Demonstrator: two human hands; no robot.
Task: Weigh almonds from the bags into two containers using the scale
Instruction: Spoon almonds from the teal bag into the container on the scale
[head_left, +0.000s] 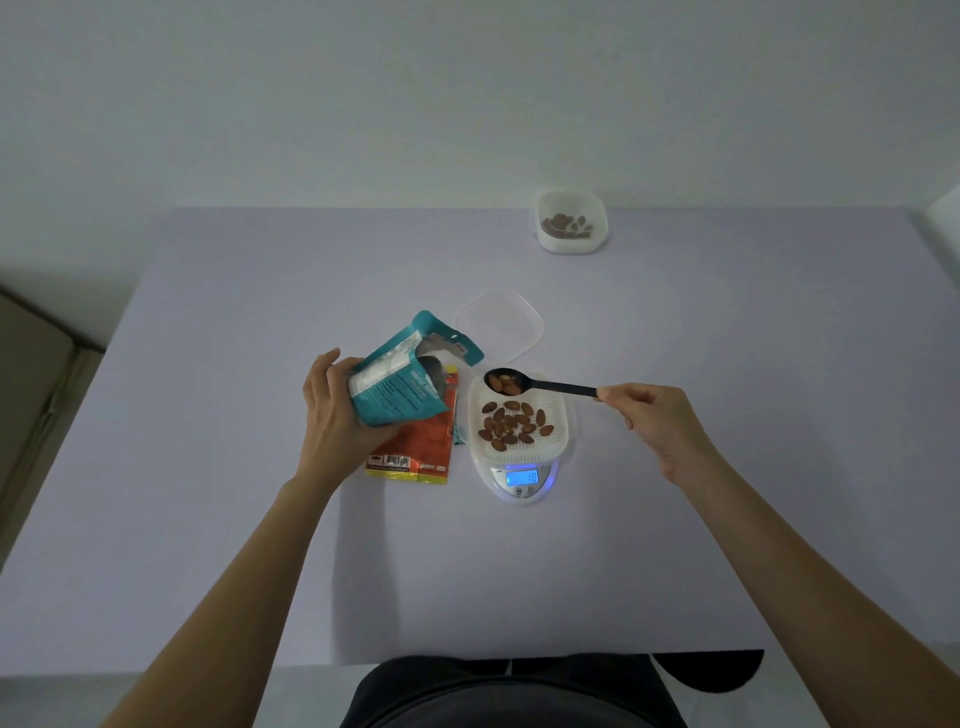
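A scatter of almonds (512, 425) lies in the white container (561, 415) that sits on the scale (521, 480), just right of the table's centre; the scale's blue display at its 6 o'clock edge reads 18. Over the container's 12 o'clock rim hangs the bowl of a black spoon (540, 383) carrying a few more almonds, its handle running out toward 3 o'clock into the right hand (657, 421), whose fingertips are pinched closed on the handle's end. At 9 o'clock from the scale the left hand (337, 410) is wrapped around a teal bag (402, 379), tilted with its torn-open mouth toward the spoon. Under that bag, flat on the table, lies an orange bag (423, 447) with a barcode showing near its 6 o'clock end. A clear lid (501, 325) rests on the table at 12 o'clock from the scale, partly behind the teal bag's top. Well apart, toward 1 o'clock near the table's far edge, a second white container (571, 221) holds a small heap of almonds. The lilac table (208, 467) meets a pale wall (363, 104) at its far side.
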